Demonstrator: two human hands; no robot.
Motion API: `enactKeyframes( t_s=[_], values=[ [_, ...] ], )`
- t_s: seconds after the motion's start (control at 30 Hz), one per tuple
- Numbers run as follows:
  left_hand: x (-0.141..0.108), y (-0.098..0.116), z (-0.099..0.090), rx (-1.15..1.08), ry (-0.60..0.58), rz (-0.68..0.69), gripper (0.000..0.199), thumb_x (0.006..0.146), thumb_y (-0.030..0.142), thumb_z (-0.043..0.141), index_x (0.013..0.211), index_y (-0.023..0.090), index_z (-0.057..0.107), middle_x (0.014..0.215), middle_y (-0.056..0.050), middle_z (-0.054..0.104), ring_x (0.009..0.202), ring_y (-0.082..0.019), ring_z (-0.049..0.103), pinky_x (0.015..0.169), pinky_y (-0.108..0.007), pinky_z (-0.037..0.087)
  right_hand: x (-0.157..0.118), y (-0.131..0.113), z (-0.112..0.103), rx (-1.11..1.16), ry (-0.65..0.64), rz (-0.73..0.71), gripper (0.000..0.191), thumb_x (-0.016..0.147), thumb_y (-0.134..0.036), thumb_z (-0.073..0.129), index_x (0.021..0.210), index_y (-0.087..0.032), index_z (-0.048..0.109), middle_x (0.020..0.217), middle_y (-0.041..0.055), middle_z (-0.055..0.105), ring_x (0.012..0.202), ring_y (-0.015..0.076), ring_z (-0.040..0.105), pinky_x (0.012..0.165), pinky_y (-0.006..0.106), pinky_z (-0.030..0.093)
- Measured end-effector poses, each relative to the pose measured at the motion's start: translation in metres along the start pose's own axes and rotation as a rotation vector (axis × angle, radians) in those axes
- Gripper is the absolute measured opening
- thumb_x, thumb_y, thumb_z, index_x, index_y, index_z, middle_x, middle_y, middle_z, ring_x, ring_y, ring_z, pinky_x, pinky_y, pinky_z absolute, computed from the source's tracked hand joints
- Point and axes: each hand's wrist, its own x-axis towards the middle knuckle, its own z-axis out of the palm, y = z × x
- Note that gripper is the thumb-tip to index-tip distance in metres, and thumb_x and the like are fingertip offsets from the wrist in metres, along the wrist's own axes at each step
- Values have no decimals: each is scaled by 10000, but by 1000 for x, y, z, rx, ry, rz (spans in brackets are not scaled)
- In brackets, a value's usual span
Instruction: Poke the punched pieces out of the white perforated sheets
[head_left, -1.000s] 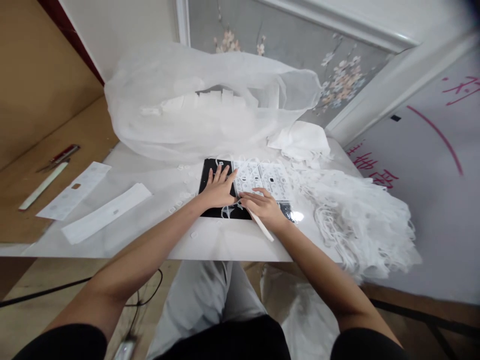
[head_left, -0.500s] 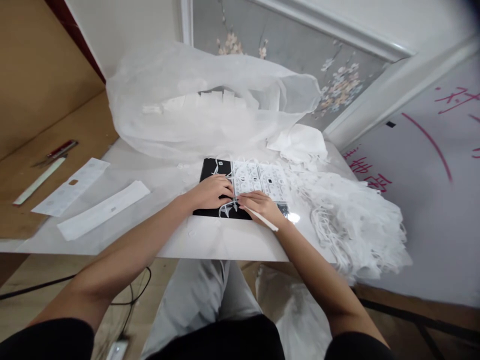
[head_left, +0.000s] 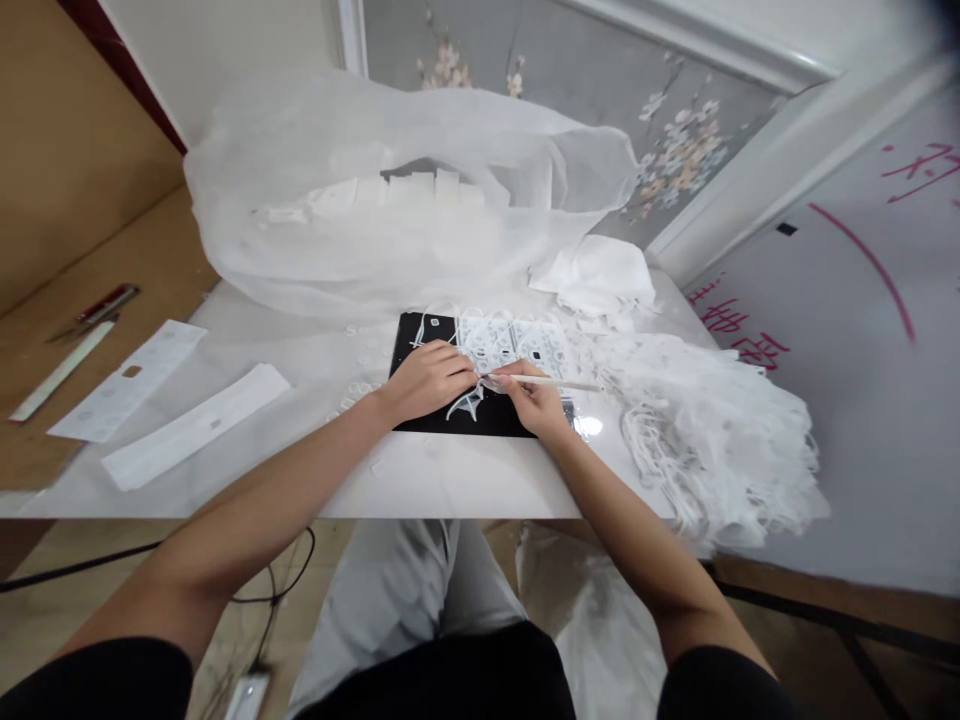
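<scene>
Over the black board [head_left: 420, 420] in the middle of the table, my two hands almost meet. My right hand [head_left: 536, 398] pinches a slim white stick-like tool [head_left: 559, 381], its free end pointing right. My left hand [head_left: 429, 380] lies on the board's left part with fingers bent together at the tool's tip; what they pinch is hidden. A patterned white sheet [head_left: 499, 345] with small cut-outs covers the board's upper right, and thin white cords loop over it. Just below my fingertips a bit of translucent white material [head_left: 468, 403] sticks out over the black.
A heap of white corded pieces [head_left: 720, 430] fills the table's right side. Behind the board sits a big translucent bag [head_left: 337, 250] with white pieces inside. Two white strips [head_left: 199, 425], a box cutter [head_left: 105, 305] and a pale flat stick [head_left: 64, 370] lie left.
The tool in my right hand has swung from pointing down toward me to pointing right. Both hands stay close together over the board. The view has shifted slightly.
</scene>
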Motion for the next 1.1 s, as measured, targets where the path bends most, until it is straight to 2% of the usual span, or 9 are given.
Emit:
enactKeyframes(
  t_s=[0.33, 0.6, 0.7, 0.8, 0.9, 1.0, 1.1],
  values=[
    [0, 3, 1, 5, 21, 19, 166, 1005, 178, 514, 982, 197, 677, 966, -40, 736, 874, -165, 653, 821, -334, 493, 0, -8, -4, 74, -31, 1, 244, 970, -425, 573, 955, -227, 715, 862, 32, 713, 791, 189, 661, 757, 336, 538],
    [1, 3, 2, -15, -41, 33, 201, 1010, 138, 455, 1037, 179, 650, 971, -55, 722, 875, -173, 650, 819, -336, 495, 1, -9, -4, 60, -45, -4, 253, 975, -441, 553, 958, -249, 717, 879, 40, 730, 819, 210, 682, 776, 358, 553],
    [4, 4, 1, -20, -71, 20, 211, 1009, 125, 432, 1019, 165, 638, 950, -64, 709, 861, -178, 645, 808, -335, 492, 2, -9, -2, 47, -15, -27, 224, 978, -411, 557, 955, -257, 718, 894, 39, 738, 841, 211, 692, 786, 356, 551],
    [6, 7, 0, -31, -105, 17, 205, 1004, 123, 429, 996, 155, 631, 955, -77, 700, 849, -186, 637, 801, -341, 488, 6, -5, 0, 44, 87, -22, 223, 980, -411, 555, 956, -252, 710, 895, 33, 746, 869, 210, 706, 809, 354, 554],
    [7, 9, -1, -83, -143, 27, 186, 991, 129, 445, 979, 159, 628, 953, -78, 690, 845, -191, 623, 806, -346, 483, 14, 5, -9, 22, 278, 36, 268, 976, -456, 546, 963, -228, 686, 881, 36, 744, 833, 199, 709, 737, 322, 559],
    [5, 7, -6, -155, -165, -5, 167, 972, 148, 469, 918, 169, 625, 916, -75, 676, 832, -197, 608, 800, -355, 474, 25, 21, -36, -46, 543, 73, 305, 976, -481, 523, 971, -202, 647, 905, 39, 719, 843, 185, 718, 709, 289, 550],
    [3, 2, -14, -202, -220, -54, 158, 941, 150, 489, 853, 173, 618, 877, -71, 666, 819, -206, 600, 797, -371, 459, 34, 41, -75, -130, 799, 86, 315, 992, -475, 482, 991, -185, 605, 922, 36, 675, 864, 190, 738, 746, 299, 554]
  ],
)
